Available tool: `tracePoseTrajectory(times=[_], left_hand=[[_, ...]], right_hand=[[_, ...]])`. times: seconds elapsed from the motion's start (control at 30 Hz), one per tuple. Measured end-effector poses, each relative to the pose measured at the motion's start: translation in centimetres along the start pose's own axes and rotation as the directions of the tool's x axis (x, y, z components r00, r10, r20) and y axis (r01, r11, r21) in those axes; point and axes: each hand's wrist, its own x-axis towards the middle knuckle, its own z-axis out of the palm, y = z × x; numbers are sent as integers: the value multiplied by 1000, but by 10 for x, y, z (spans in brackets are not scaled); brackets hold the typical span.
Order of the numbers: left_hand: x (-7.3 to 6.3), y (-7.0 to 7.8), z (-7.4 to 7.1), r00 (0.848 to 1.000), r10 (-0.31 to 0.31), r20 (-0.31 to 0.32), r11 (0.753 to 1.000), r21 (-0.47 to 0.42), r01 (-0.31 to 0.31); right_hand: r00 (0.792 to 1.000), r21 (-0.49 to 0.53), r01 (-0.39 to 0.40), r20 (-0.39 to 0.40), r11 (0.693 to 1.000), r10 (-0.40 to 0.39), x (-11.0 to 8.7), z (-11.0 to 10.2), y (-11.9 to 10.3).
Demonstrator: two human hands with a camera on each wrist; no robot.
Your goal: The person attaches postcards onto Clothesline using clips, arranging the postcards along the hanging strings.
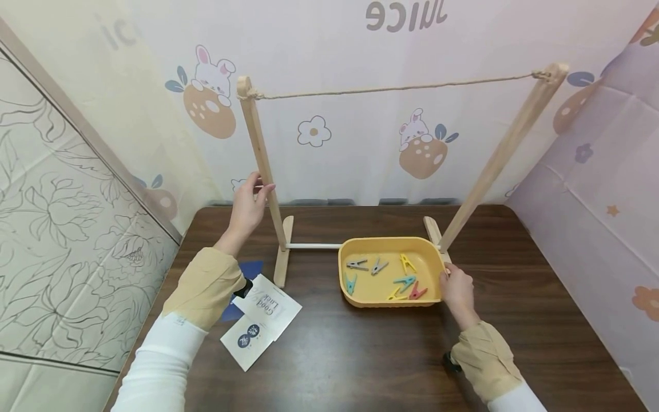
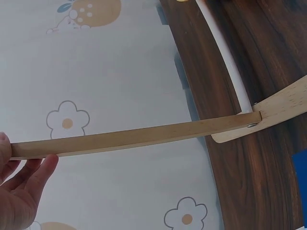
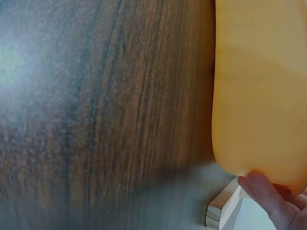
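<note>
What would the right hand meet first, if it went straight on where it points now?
The yellow tray, whose rim the right hand holds; beyond it, the wooden stand's right foot is probably next, though depth is unclear.

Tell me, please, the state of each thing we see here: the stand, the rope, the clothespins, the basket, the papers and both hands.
Wooden stand, upright
Rope, tied at both ends, nothing hanging on it
Clothespins, lying loose in the yellow basket
Yellow basket, open-topped, held at its right end
White papers, lying partly over the blue paper
Blue paper, partly covered
Left hand, gripping the stand
Right hand, gripping the basket
</note>
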Motion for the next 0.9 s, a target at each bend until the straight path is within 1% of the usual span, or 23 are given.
tracePoseTrajectory(times=[0.07, 0.1, 0.3, 0.33, 0.4, 0.53, 0.73, 0.8, 0.9], left_hand=[[-1, -1, -2, 1000, 1, -1, 1000, 7, -1], [-1, -2, -4, 1000, 0, -3, 1000, 8, 1], [-4, -3, -11, 1000, 1, -13, 1000, 20, -1], [-4, -3, -11, 1000, -1, -14, 1000, 22, 1], [-5, -2, -12, 1000, -5, -18, 1000, 26, 5], [-5, -4, -11, 999, -4, -35, 999, 35, 6], [-3, -5, -5, 996, 33, -80, 996, 86, -26], [-1, -5, -2, 996, 41, -84, 994, 108, -32], [1, -4, 0, 996, 43, -72, 991, 127, -34]], right_hand=[[1000, 7, 1, 12, 1000, -1, 0, 2, -2], [1000, 2, 13, 3, 1000, -13, 0, 4, -1], [1000, 3, 27, 12, 1000, -27, 1, 8, -7], [1000, 8, 18, 25, 1000, -18, 1, 7, -8], [1000, 0, 20, 25, 1000, -20, 1, 7, -11], [999, -13, 11, 43, 1000, -11, 0, 5, -12], [999, -9, 30, 31, 1000, -30, 2, 4, -8], [999, 1, 43, 26, 999, -43, 2, 2, -7], [998, 16, 58, 35, 998, -59, 3, -1, -6]])
